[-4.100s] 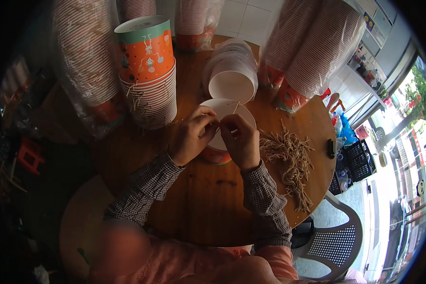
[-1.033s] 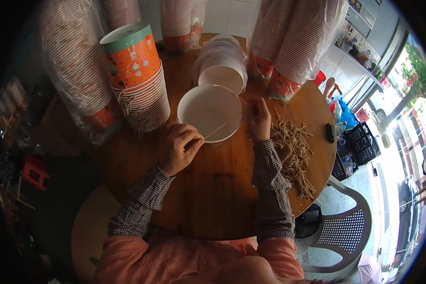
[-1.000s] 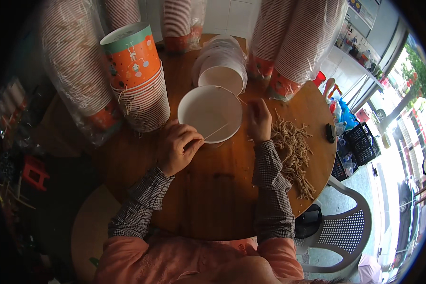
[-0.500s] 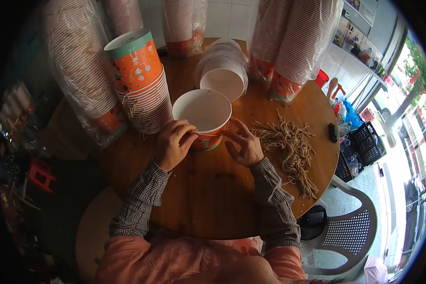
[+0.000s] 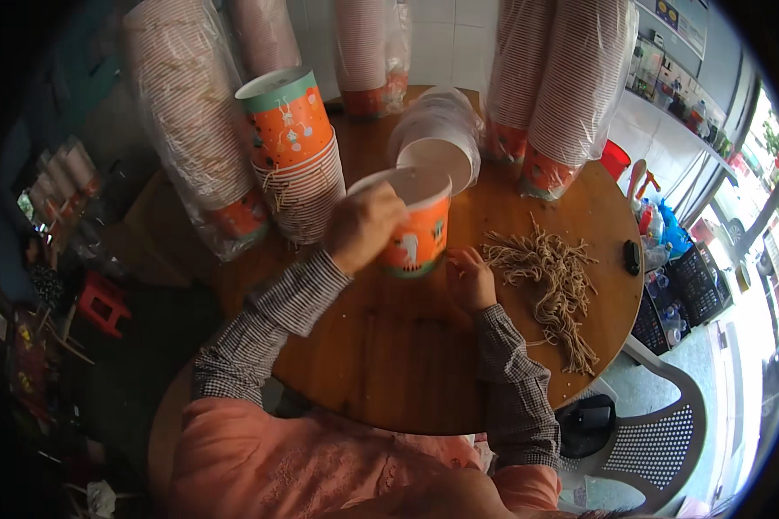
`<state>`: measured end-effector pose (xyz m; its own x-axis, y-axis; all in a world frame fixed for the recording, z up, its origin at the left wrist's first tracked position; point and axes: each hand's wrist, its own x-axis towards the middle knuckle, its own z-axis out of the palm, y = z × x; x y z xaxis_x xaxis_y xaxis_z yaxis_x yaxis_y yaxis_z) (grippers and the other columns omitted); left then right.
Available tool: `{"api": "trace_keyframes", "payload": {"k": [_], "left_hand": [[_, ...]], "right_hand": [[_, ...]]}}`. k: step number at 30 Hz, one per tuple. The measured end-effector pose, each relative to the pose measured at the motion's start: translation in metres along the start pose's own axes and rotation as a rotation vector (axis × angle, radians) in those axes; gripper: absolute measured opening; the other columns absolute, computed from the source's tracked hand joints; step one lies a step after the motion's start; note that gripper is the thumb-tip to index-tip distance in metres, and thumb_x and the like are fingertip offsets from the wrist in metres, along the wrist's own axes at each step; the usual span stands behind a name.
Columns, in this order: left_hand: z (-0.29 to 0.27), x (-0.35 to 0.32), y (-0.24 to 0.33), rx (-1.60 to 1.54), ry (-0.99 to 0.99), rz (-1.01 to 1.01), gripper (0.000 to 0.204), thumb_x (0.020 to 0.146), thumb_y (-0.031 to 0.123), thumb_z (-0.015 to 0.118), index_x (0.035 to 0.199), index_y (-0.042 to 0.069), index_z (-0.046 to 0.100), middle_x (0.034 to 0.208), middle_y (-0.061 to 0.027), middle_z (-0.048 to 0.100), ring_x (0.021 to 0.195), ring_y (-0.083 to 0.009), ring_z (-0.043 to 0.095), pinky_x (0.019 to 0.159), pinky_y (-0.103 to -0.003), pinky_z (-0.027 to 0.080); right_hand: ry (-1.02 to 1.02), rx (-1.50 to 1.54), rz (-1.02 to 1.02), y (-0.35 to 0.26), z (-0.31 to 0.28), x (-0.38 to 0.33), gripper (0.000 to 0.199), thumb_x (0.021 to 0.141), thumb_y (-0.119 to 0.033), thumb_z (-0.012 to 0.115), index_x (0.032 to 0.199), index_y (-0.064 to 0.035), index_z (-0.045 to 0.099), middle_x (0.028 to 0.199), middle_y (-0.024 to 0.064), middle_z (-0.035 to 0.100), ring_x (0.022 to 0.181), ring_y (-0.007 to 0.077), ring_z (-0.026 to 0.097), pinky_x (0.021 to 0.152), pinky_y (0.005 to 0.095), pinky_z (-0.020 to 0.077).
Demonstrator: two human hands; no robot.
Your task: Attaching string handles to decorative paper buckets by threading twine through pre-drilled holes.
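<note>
An orange paper bucket (image 5: 414, 238) with a white inside and a green band at its base stands in front of me, its mouth facing up. My left hand (image 5: 370, 227), slightly smeared by motion, is closed over the bucket's near left rim and covers part of it. Just right of the bucket's base, my right hand (image 5: 472, 281) has its fingers curled together, apart from the wall. Whether a cord is between those fingers cannot be made out. Right of that hand lies a loose heap of tan twine cords (image 5: 550, 281).
Left of the bucket stands a nested bucket stack (image 5: 299, 186), its top one upside down. Behind lies a plastic-wrapped bucket stack (image 5: 437, 156). Tall wrapped stacks (image 5: 186, 112) line the far side. A black object (image 5: 632, 257) sits at the table's right edge, near a grey chair (image 5: 653, 441).
My left hand has moved up over the bucket's rim. My right hand has drawn away from the rim, down to the right, with its fingers curled in. The whole view has shifted somewhat.
</note>
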<state>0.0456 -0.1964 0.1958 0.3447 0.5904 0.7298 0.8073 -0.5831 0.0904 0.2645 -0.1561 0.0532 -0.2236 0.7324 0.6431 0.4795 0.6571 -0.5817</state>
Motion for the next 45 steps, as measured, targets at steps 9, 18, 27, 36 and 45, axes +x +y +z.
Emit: {"api": "trace_keyframes", "payload": {"k": [9, 18, 27, 36, 45], "left_hand": [[-0.139, 0.054, -0.167, -0.826, 0.521, -0.652, 0.018, 0.088, 0.025, 0.068, 0.091, 0.007, 0.066, 0.072, 0.0015, 0.06, 0.056, -0.007, 0.053, 0.052, -0.019, 0.043], [-0.094, -0.04, -0.25, -1.222, 0.531, -1.196, 0.016, 0.09, 0.029, 0.065, 0.092, 0.013, 0.062, 0.071, 0.0029, 0.057, 0.058, -0.0086, 0.05, 0.051, -0.021, 0.042], [-0.081, -0.068, -0.22, -0.926, 0.399, -1.227, 0.027, 0.086, 0.034, 0.069, 0.086, 0.01, 0.057, 0.07, 0.0023, 0.053, 0.053, -0.0078, 0.046, 0.043, -0.021, 0.036], [0.033, -0.147, -0.144, -0.765, 0.045, -0.919, 0.016, 0.089, 0.016, 0.064, 0.099, 0.005, 0.059, 0.081, -0.0008, 0.058, 0.055, -0.0073, 0.054, 0.045, -0.021, 0.042], [0.167, -0.065, -0.145, -0.842, 0.073, -0.853, 0.022, 0.09, 0.01, 0.06, 0.109, 0.0, 0.058, 0.09, -0.0061, 0.062, 0.07, -0.0114, 0.062, 0.061, -0.024, 0.053]], "right_hand": [[0.0, 0.084, 0.016, -0.016, -0.013, -0.007, 0.014, 0.085, -0.01, 0.058, 0.098, -0.0059, 0.063, 0.102, 0.0101, 0.063, 0.077, 0.0275, 0.065, 0.066, 0.0347, 0.0531], [-0.129, 0.031, 0.031, -0.022, 0.001, -0.015, 0.014, 0.083, -0.012, 0.059, 0.095, -0.0081, 0.064, 0.099, 0.0102, 0.063, 0.082, 0.0309, 0.064, 0.069, 0.0383, 0.0533], [-0.128, 0.046, 0.067, -0.014, 0.006, -0.018, 0.015, 0.083, -0.013, 0.059, 0.095, -0.0078, 0.065, 0.094, 0.0102, 0.064, 0.083, 0.0312, 0.063, 0.071, 0.0386, 0.0525], [0.024, 0.096, 0.153, 0.012, 0.023, 0.004, 0.017, 0.087, -0.013, 0.058, 0.099, -0.0041, 0.065, 0.09, 0.0136, 0.066, 0.079, 0.0282, 0.065, 0.067, 0.035, 0.052], [0.244, 0.156, 0.462, 0.085, 0.049, 0.074, 0.025, 0.088, -0.016, 0.058, 0.108, -0.0023, 0.063, 0.084, 0.0128, 0.069, 0.067, 0.0187, 0.067, 0.066, 0.0309, 0.0523]]}}
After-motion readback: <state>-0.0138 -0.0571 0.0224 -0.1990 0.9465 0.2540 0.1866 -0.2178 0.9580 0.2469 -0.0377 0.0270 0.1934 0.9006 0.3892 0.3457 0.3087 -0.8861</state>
